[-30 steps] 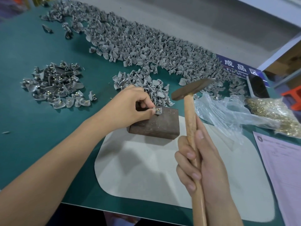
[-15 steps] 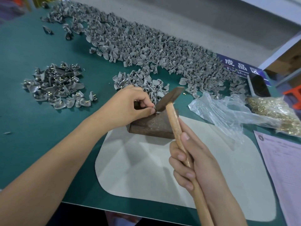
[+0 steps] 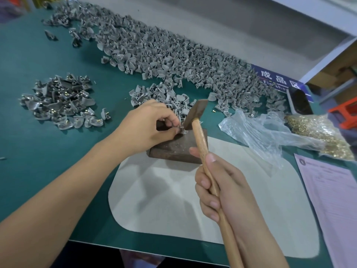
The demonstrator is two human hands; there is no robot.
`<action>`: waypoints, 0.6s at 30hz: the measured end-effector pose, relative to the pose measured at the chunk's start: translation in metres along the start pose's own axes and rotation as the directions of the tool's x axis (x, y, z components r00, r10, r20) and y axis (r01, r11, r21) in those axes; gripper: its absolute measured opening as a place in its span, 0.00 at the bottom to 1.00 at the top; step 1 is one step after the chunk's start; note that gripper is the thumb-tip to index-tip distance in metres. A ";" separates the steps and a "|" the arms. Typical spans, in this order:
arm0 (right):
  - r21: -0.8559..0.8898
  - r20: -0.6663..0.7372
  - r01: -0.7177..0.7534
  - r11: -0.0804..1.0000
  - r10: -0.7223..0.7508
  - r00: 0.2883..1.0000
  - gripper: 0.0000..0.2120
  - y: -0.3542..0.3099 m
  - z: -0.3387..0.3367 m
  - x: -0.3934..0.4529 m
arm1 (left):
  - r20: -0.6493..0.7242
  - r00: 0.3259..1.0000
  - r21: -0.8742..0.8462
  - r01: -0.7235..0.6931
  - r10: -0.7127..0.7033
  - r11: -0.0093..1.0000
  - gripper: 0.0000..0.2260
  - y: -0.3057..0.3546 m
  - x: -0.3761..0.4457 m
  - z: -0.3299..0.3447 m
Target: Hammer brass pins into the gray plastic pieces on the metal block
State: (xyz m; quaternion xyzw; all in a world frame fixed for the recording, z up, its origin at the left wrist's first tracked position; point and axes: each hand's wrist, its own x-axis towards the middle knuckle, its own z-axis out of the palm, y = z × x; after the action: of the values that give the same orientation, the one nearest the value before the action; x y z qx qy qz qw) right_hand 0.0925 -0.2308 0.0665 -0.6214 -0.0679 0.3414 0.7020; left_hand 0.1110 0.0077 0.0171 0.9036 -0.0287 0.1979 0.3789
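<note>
Hammer (image 3: 195,115) handle runs head-away, R hand (image 3: 226,188) gripping; L hand (image 3: 150,122) pinches gray piece (image 3: 182,130).

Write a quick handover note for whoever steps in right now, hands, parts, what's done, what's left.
Left hand pinches a gray piece on the metal block.
Right hand grips the hammer, head down at that piece.
Done: the small pile on the left shows brass pins fitted.
Left: the big gray heap behind; loose pins in the bag on the right.
Whether this pin is fully seated can't be seen.
</note>
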 end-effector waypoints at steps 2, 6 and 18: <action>-0.012 -0.012 0.034 0.999 -0.034 0.999 0.13 -0.003 0.002 -0.002 | -0.006 1.000 0.005 0.010 -0.010 1.000 0.02 0.001 0.000 0.001; -0.013 0.003 0.119 0.993 -0.119 0.993 0.16 -0.004 0.006 -0.006 | -0.017 0.999 0.013 0.027 -0.027 1.000 0.03 0.002 0.000 0.000; -0.015 -0.002 0.158 0.987 -0.158 0.987 0.17 0.006 0.004 -0.004 | -0.007 0.999 0.025 0.049 -0.049 0.998 0.04 -0.001 0.000 -0.001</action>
State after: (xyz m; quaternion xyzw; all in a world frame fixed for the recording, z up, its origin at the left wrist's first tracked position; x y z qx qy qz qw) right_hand 0.0848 -0.2294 0.0631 -0.6196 -0.1183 0.2832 0.7224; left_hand 0.1112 0.0094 0.0167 0.9080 -0.0030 0.1916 0.3724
